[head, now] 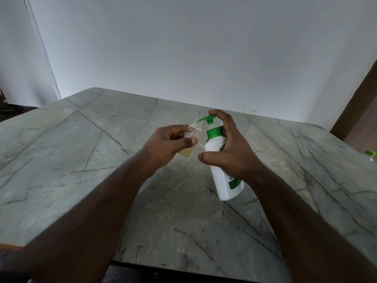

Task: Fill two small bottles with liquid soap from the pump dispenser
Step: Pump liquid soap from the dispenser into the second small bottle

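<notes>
The small clear bottle (pixel 190 137) is up in the air over the middle of the worktop (pixel 81 152). The left hand (pixel 167 144) holds it. The grip of this hand is curled round the bottle, with the thumb pressed on its side. The bottle leans, with its open top pointing up toward 1 o'clock. There is some yellow soap (pixel 185 153) in the bottom of it.

Just beside it, at 3 o'clock, is the white pump dispenser (pixel 222 172) with a green top. The right hand (pixel 230 152) holds it off the worktop. The grip of this hand wraps round the white body, and one finger sits on top of the green pump head (pixel 208 118). The green spout points toward 9 o'clock and its tip is right at the mouth of the small bottle.

Far off at 3 o'clock, at the edge of the view, is another small bottle with a green cap (pixel 370 155). Only a bit of it shows.

The worktop is grey stone with dark lines. A white wall (pixel 183 48) stands behind it at 12 o'clock.
</notes>
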The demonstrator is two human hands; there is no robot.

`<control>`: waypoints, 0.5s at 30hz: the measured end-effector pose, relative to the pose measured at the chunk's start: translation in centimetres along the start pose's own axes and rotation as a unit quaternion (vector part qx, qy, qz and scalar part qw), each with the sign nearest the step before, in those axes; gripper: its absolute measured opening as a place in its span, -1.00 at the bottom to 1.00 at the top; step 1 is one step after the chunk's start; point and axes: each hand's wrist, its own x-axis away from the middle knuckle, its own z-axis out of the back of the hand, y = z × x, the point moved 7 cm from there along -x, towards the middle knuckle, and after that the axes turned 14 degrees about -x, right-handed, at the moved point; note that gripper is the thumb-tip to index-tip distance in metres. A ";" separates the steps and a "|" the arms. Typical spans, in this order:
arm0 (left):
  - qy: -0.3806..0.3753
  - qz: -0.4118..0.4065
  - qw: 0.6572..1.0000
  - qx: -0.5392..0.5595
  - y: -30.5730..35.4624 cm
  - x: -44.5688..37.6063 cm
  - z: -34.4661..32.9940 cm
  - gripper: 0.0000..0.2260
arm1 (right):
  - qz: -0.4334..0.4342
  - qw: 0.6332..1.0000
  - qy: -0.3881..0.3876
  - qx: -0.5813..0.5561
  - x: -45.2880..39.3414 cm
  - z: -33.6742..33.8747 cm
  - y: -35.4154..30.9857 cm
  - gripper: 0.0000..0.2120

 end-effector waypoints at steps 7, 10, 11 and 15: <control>-0.001 -0.002 1.000 -0.005 0.1 0.2 0.0 -0.75 | -0.001 1.000 -0.003 -0.001 0.0 0.0 0.0 -0.05; -0.001 0.002 1.000 -0.004 0.1 0.1 0.0 -0.74 | -0.002 1.000 -0.004 -0.001 0.1 -0.1 0.1 -0.05; 0.000 0.002 1.000 -0.005 0.1 0.1 0.0 -0.74 | -0.002 1.000 -0.004 -0.001 0.0 -0.1 0.1 -0.05; 0.002 0.004 1.000 -0.008 0.0 0.1 0.1 -0.72 | 0.001 1.000 -0.005 0.002 0.0 0.0 0.1 -0.06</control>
